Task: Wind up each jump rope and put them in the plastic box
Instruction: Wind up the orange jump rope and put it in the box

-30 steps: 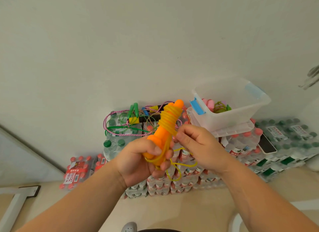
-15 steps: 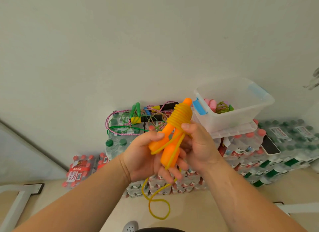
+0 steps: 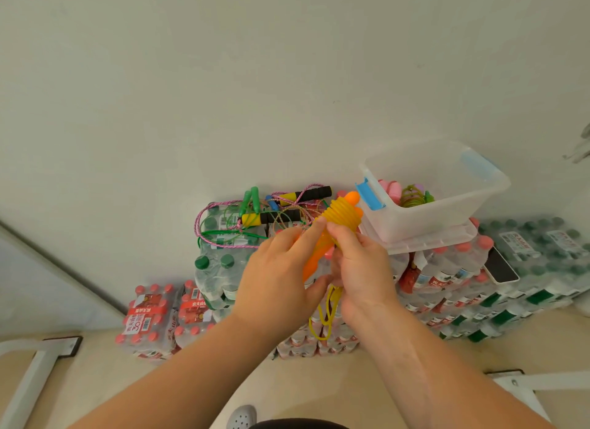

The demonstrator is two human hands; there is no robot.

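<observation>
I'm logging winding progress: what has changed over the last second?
The left hand turned its back to the camera, holding the orange jump rope; the right hand went from pinching loose cord to gripping below the coil. The loose tail now hangs beneath both hands. The plastic box and unwound ropes stayed put.

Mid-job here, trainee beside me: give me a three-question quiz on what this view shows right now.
1. True or false: the orange rope already lies in the box.
2. Relative to the left hand and right hand gripping that rope, its loose cord hangs: A above, B below, C inside the box.
3. Fill in: the unwound ropes lie on bottle packs to the ____ of the box.
Key: 1 false; 2 B; 3 left.
</observation>
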